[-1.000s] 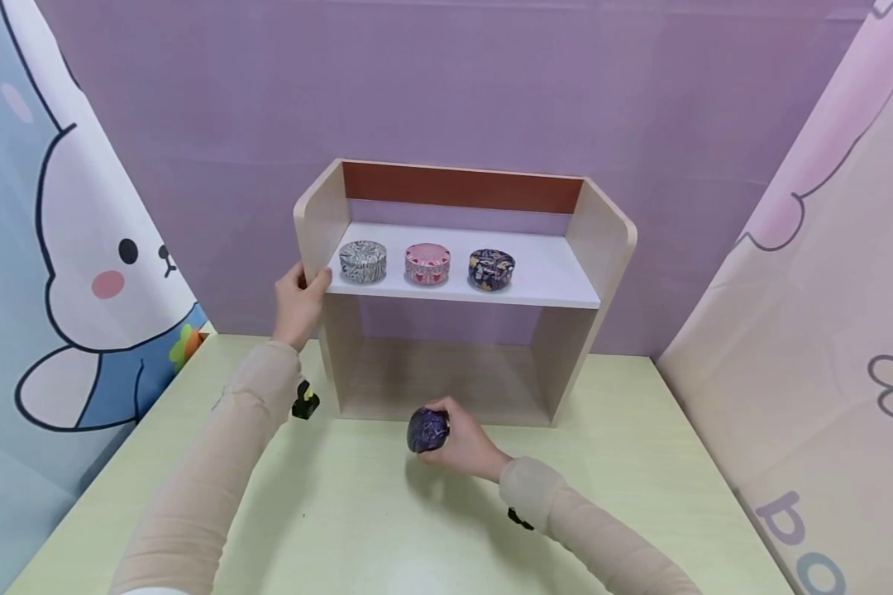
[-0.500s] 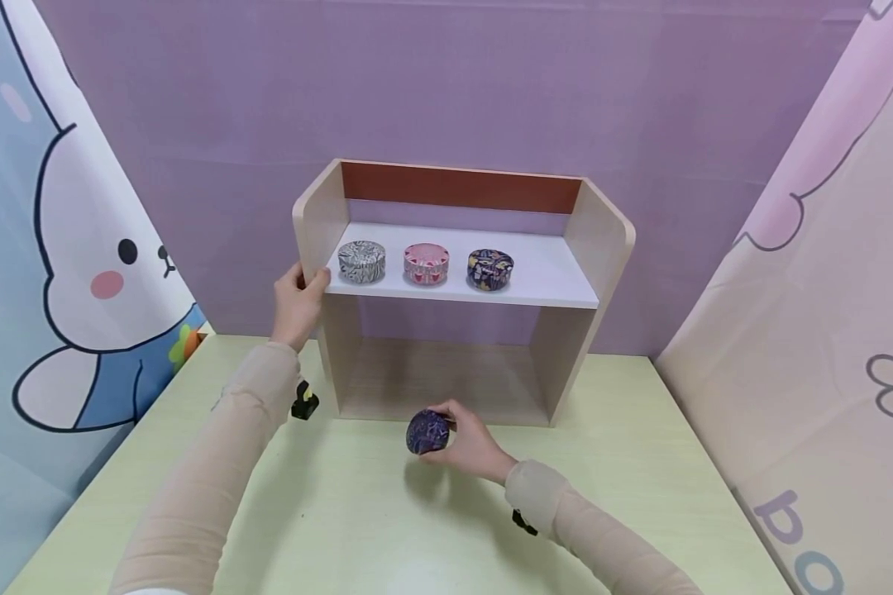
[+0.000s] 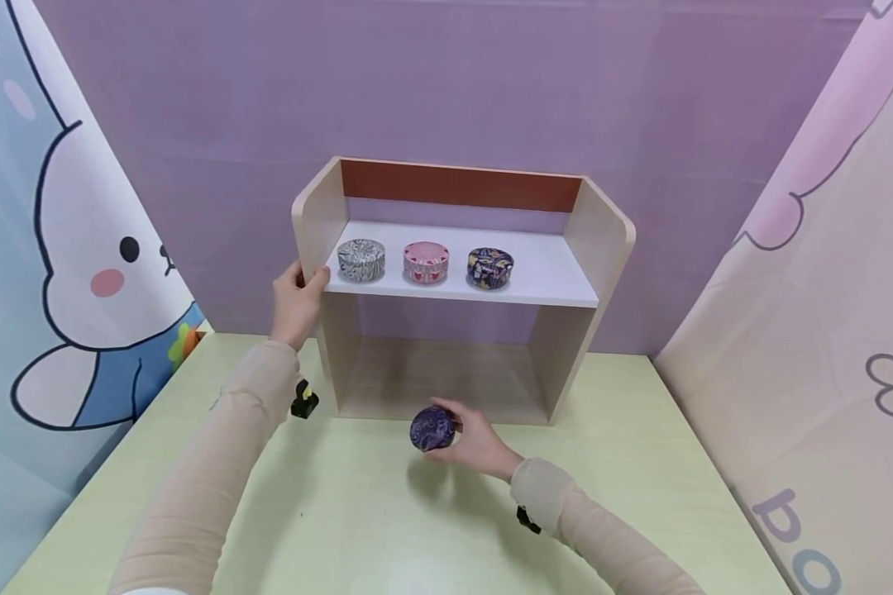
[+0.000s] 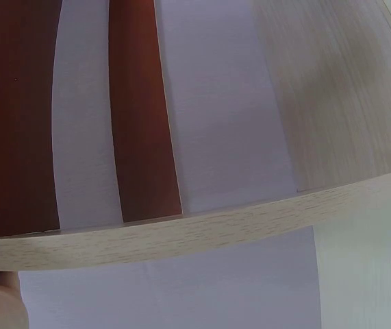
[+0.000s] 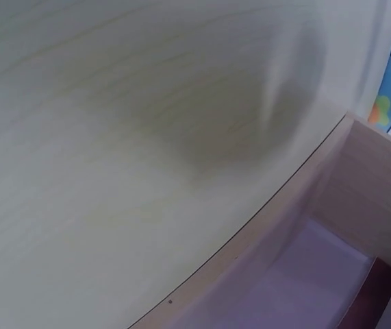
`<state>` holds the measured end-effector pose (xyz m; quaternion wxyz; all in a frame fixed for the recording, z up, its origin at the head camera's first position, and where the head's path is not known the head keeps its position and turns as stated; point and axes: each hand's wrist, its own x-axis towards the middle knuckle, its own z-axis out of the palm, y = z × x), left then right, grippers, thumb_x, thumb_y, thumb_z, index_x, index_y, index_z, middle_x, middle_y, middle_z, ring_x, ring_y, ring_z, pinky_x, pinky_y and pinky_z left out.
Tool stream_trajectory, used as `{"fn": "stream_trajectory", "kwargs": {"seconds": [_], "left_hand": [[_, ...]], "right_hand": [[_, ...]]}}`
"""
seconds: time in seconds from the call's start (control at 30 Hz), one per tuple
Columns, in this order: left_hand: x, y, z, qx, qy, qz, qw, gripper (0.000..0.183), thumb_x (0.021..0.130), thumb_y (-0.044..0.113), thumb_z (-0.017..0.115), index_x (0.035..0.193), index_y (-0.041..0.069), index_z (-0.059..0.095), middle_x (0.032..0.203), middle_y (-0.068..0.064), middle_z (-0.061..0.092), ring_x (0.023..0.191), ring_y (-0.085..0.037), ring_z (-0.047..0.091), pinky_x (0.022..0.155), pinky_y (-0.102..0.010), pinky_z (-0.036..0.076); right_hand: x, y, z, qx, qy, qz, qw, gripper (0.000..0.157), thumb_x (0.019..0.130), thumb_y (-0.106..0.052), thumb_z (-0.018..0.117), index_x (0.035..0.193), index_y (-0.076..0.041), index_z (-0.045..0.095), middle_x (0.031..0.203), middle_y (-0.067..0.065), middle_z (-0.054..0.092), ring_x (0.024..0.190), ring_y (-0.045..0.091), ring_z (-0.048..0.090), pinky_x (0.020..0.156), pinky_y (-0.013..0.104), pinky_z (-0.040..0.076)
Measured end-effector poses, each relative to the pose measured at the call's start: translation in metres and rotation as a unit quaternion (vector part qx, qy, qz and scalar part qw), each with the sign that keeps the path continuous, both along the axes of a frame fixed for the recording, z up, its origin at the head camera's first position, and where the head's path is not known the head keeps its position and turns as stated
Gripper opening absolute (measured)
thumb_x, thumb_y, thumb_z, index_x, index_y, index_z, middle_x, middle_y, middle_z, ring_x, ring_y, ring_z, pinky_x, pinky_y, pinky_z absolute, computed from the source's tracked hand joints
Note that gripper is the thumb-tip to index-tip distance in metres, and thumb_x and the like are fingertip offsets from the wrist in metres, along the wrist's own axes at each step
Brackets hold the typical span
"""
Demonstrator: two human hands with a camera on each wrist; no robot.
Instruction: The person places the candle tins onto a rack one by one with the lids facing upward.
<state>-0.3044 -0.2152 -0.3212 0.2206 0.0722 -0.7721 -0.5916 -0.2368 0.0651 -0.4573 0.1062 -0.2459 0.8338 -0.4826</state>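
Observation:
In the head view my right hand (image 3: 478, 442) pinches a dark purple patterned round tin (image 3: 432, 428) between thumb and fingers, in front of the shelf's lower compartment. The tin's flat round face is turned toward the camera, and a shadow lies on the table below it. My left hand (image 3: 298, 306) grips the left side panel of the small wooden shelf (image 3: 315, 216), thumb at the front edge near the white board. On that board stand a black-and-white tin (image 3: 361, 261), a pink tin with hearts (image 3: 426, 263) and a dark blue floral tin (image 3: 490, 268), in a row.
The shelf stands on a pale green-yellow table (image 3: 640, 496) before a purple backdrop (image 3: 476, 83). Its white board (image 3: 546, 273) extends right of the floral tin to the right side panel (image 3: 603, 240). Printed cartoon cloths (image 3: 104, 223) hang at both sides.
My right hand has turned the purple tin so more of its round face shows, and shifted slightly right. My left hand keeps its grip on the shelf panel.

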Motion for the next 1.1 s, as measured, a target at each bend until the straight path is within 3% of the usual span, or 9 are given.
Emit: {"fn": "stream_trajectory", "kwargs": {"seconds": [0.23, 0.5, 0.67, 0.83, 1.1], "left_hand": [[0.000, 0.002, 0.000, 0.002, 0.008, -0.003, 1.0000, 0.043, 0.091, 0.034, 0.048, 0.124, 0.006, 0.053, 0.115, -0.014, 0.055, 0.097, -0.017, 0.049, 0.085, -0.029, 0.041], [-0.001, 0.002, 0.000, 0.001, 0.010, 0.004, 0.9999, 0.043, 0.091, 0.033, 0.049, 0.124, 0.006, 0.053, 0.112, -0.013, 0.056, 0.094, -0.015, 0.049, 0.080, -0.024, 0.040], [-0.001, 0.001, 0.000, 0.008, 0.009, 0.002, 0.9999, 0.043, 0.091, 0.033, 0.049, 0.124, 0.006, 0.053, 0.113, -0.012, 0.055, 0.095, -0.015, 0.049, 0.081, -0.024, 0.040], [-0.002, -0.001, -0.001, 0.010, 0.011, 0.000, 0.9999, 0.043, 0.091, 0.034, 0.050, 0.124, 0.006, 0.053, 0.114, -0.012, 0.055, 0.096, -0.016, 0.049, 0.083, -0.027, 0.041], [-0.002, -0.001, -0.002, 0.015, 0.003, -0.009, 0.9998, 0.044, 0.091, 0.035, 0.049, 0.126, 0.008, 0.051, 0.119, -0.012, 0.054, 0.101, -0.019, 0.048, 0.090, -0.034, 0.041]], "right_hand": [[0.000, 0.004, 0.002, 0.005, 0.028, -0.006, 1.000, 0.080, 0.064, -0.012, 0.081, 0.134, -0.006, 0.043, 0.130, 0.013, 0.046, 0.114, 0.029, 0.051, 0.098, 0.036, 0.040], [0.002, 0.010, 0.009, -0.018, 0.013, -0.016, 1.000, 0.074, 0.064, -0.008, 0.081, 0.130, -0.006, 0.048, 0.127, 0.010, 0.049, 0.114, 0.028, 0.051, 0.099, 0.036, 0.039], [0.015, 0.014, 0.035, -0.037, 0.009, -0.020, 0.999, 0.071, 0.065, -0.003, 0.079, 0.129, 0.000, 0.048, 0.124, 0.015, 0.051, 0.111, 0.032, 0.053, 0.096, 0.038, 0.042], [0.021, 0.019, 0.051, -0.047, 0.002, -0.035, 0.998, 0.070, 0.067, -0.005, 0.078, 0.129, 0.002, 0.047, 0.125, 0.018, 0.050, 0.109, 0.032, 0.055, 0.091, 0.030, 0.046], [0.005, 0.035, 0.035, -0.072, -0.036, -0.086, 0.993, 0.073, 0.064, -0.008, 0.082, 0.130, -0.010, 0.050, 0.128, 0.016, 0.051, 0.108, 0.029, 0.057, 0.088, 0.033, 0.048]]}}
